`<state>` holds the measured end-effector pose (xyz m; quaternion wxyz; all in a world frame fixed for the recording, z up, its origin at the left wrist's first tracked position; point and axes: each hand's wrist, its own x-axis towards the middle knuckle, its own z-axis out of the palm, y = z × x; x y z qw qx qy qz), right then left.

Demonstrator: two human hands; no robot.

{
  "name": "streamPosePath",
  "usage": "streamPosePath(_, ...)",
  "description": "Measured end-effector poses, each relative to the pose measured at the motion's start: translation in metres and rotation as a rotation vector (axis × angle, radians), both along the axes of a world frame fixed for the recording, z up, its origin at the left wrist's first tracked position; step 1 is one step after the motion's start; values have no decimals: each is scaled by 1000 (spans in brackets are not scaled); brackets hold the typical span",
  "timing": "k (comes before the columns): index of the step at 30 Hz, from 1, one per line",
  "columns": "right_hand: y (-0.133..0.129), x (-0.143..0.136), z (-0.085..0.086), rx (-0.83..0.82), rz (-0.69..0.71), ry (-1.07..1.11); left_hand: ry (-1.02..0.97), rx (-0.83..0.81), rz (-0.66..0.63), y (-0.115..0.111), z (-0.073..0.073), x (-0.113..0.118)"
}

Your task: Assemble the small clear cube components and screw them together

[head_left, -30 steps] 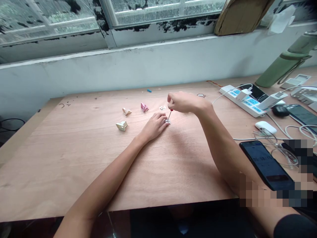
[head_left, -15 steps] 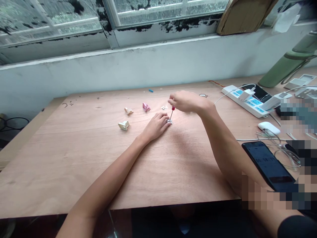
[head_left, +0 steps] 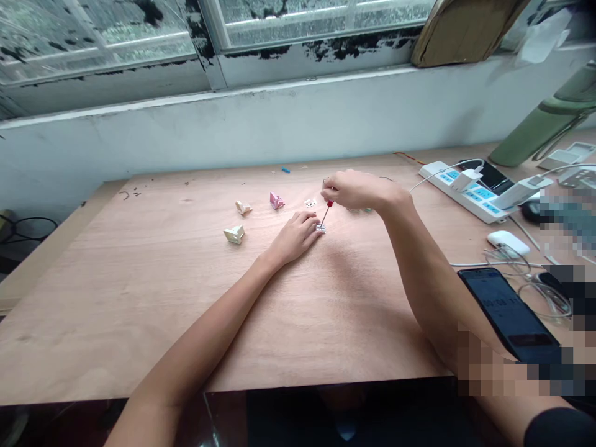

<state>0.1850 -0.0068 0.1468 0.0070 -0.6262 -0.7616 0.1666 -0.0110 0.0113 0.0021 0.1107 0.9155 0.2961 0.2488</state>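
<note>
My right hand (head_left: 347,187) is closed round the red handle of a screwdriver (head_left: 326,213), whose thin shaft slants down to the left. The tip meets a small whitish piece (head_left: 321,229) on the tabletop; its kind is too small to make out. My left hand (head_left: 297,237) lies low on the table with its fingertips pressed against that piece, holding it. Just behind the fingertips is a little group of tiny parts (head_left: 310,202). To the left of my left hand sit a pink block-like piece (head_left: 276,200), a cream piece (head_left: 243,208) and a pale yellow-green piece (head_left: 234,234).
A tiny blue part (head_left: 285,169) lies near the wall. On the right are a white power strip (head_left: 460,192) with plugs, a white earbud case (head_left: 508,243), tangled cables, a phone (head_left: 507,307) and a green bottle (head_left: 542,127). The wooden table (head_left: 116,298) ends in front of me.
The screwdriver leans slightly more to the right, and my right hand's grip on it has shifted a little. My left hand stays on the small piece. The whole view has moved slightly.
</note>
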Motion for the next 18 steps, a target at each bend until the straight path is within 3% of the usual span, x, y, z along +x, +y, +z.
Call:
streamPosePath(5,-3,1,2,-70,14,-14,8,4,-2,0,0,0)
streamPosePath(18,0,4,-3,-57,-40,26,6,12,-6,1,0,0)
